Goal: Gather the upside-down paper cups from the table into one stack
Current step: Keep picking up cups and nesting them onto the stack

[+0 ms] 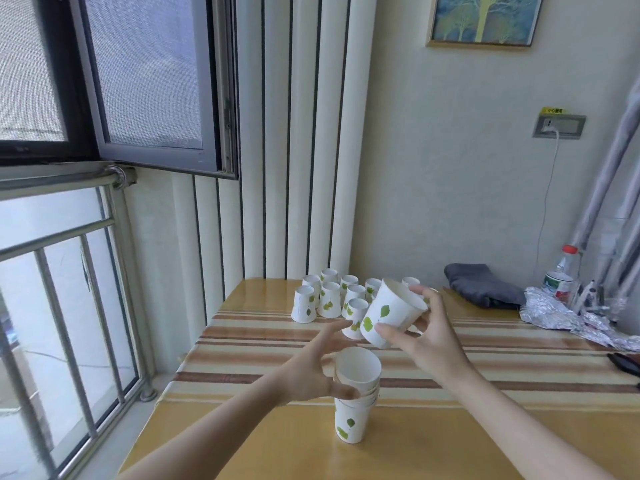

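Observation:
Several white paper cups with green leaf prints (329, 299) stand upside down in a cluster at the far side of the table (450, 427). Near the front stands a stack of nested cups (355, 400), mouths up. My right hand (424, 336) grips one cup (393, 315), tilted in the air above and behind the stack. My left hand (311, 370) is spread, thumb touching the stack's rims, fingers reaching toward the nearest upside-down cup (355, 318).
A striped cloth (485, 362) crosses the table. At the right are a folded grey cloth (485, 284), crumpled foil (568, 318), a plastic bottle (562, 275) and a dark object (625, 363) at the edge. A window with railing is on the left.

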Demonstrator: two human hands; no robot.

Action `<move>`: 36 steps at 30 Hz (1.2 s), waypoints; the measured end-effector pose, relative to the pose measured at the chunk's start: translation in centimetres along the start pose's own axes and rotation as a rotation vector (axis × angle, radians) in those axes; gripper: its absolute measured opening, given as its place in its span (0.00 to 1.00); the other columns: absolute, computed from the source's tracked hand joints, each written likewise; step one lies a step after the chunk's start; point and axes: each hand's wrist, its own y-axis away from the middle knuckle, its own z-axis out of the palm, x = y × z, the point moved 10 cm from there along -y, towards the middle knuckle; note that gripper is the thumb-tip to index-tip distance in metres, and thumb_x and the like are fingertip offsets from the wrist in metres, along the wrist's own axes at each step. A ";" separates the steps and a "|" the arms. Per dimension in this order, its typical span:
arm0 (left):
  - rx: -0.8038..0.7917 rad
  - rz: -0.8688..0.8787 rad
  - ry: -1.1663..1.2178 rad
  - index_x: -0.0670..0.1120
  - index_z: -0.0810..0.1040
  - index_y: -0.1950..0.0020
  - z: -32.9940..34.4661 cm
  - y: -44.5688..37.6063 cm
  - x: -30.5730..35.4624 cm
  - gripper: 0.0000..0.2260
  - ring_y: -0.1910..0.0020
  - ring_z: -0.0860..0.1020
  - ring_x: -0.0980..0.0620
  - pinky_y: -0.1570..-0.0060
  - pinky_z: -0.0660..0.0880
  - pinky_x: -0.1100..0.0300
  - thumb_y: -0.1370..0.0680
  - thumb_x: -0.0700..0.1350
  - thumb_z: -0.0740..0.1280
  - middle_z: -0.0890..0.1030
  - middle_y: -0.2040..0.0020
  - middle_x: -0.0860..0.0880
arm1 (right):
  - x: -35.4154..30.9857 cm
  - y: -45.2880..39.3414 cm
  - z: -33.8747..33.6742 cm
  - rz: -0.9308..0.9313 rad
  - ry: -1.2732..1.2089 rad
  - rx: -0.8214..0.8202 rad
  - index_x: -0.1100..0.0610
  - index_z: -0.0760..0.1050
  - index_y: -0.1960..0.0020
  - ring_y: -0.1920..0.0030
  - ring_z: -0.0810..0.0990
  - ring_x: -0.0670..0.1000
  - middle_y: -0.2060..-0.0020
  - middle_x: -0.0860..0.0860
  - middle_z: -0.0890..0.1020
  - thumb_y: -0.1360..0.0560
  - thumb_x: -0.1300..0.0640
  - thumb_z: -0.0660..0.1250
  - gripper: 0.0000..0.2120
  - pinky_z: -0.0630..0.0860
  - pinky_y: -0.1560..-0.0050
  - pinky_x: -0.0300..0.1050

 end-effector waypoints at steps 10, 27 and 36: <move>0.143 -0.089 0.266 0.60 0.67 0.28 -3.8 0.2 -1.5 0.36 0.33 0.75 0.59 0.32 0.71 0.53 0.32 0.56 0.78 0.80 0.35 0.57 | 5.1 2.3 4.5 0.067 0.254 -0.216 0.41 0.62 0.37 0.45 0.75 0.33 0.40 0.36 0.73 0.39 0.50 0.81 0.38 0.74 0.46 0.33; 0.481 -0.277 0.153 0.50 0.72 0.32 -13.7 -10.9 -8.6 0.21 0.35 0.74 0.49 0.37 0.73 0.51 0.23 0.48 0.71 0.74 0.32 0.48 | 15.0 -17.7 5.5 0.239 0.918 -0.329 0.44 0.63 0.26 0.34 0.71 0.55 0.29 0.52 0.65 0.31 0.40 0.67 0.35 0.73 0.42 0.49; 0.457 -0.379 -0.239 0.52 0.64 0.26 -14.9 -14.5 -12.6 0.32 0.37 0.70 0.50 0.37 0.69 0.58 0.27 0.47 0.74 0.67 0.30 0.47 | 18.3 -18.9 8.2 0.197 1.265 -0.396 0.50 0.64 0.37 0.46 0.76 0.55 0.40 0.50 0.71 0.26 0.44 0.64 0.21 0.75 0.55 0.48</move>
